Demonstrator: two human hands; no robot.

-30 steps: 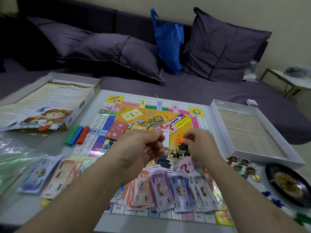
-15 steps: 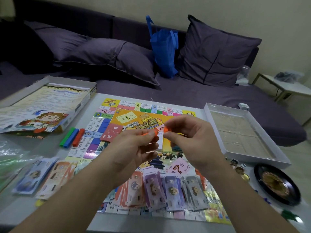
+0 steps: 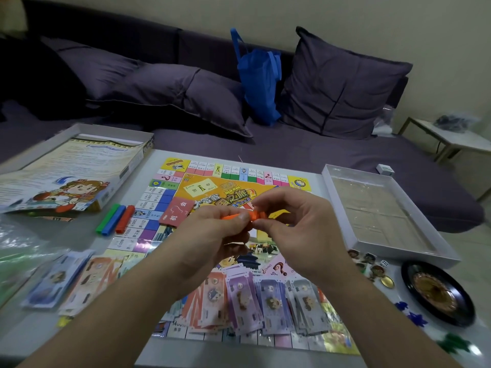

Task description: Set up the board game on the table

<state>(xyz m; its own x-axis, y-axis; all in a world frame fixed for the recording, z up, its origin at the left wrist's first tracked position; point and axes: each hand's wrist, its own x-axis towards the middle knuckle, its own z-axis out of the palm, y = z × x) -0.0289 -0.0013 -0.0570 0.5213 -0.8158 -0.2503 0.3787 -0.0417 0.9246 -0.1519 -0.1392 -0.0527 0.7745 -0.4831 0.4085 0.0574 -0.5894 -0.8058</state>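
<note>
Hands meet above the board (image 3: 170, 192). Left hand (image 3: 212, 235) and right hand (image 3: 300, 224) both pinch an orange piece (image 3: 255, 216). Banknotes (image 3: 268, 301) lie near.

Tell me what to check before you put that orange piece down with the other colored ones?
1. Orange piece pinched by left hand and right hand: ok.
2. Green, blue and red pieces lying together beside the board: ok.
3. Bare table next to them: ok.
4. Orange piece finished or whole: cannot tell.
5. Money off the board: not ok, it lies across the near edge.
</note>
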